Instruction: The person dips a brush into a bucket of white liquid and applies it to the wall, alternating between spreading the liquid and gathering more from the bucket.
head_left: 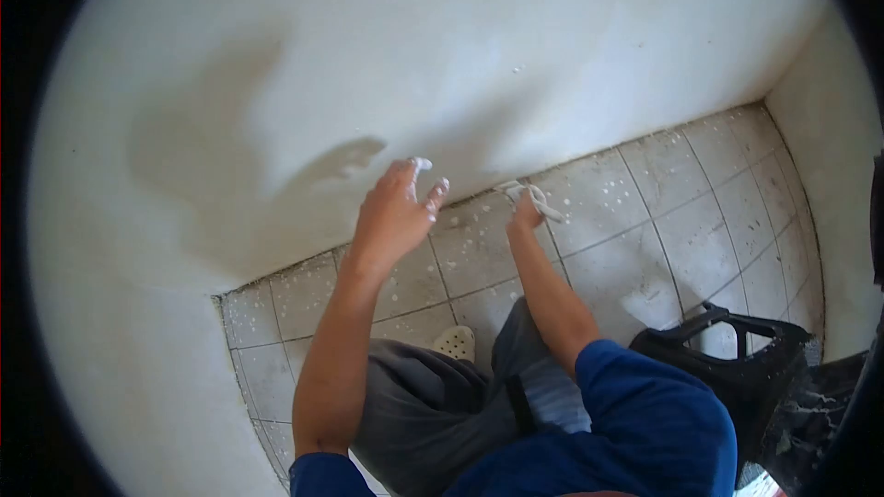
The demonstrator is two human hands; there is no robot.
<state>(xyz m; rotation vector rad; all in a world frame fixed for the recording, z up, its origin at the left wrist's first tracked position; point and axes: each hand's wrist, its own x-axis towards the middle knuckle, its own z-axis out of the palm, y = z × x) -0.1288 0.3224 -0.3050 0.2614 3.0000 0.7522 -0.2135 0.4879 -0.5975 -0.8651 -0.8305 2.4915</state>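
My left hand [398,210] is raised in front of the white wall [368,64], its thumb and fingers apart and nothing between them. Wet-looking white paste coats its fingertips. Lower and to the right, my right hand [526,213] is closed around a whitish tool with a loop-shaped part [545,203], close to the foot of the wall. The tool's exact kind does not show, and part of it is hidden by the hand.
Grey floor tiles [599,198] spotted with white drips run along the wall. A black plastic stool [663,342] stands at the right, close to my right arm. A pale clog with holes [455,344] shows below my left hand. Side walls bound both ends.
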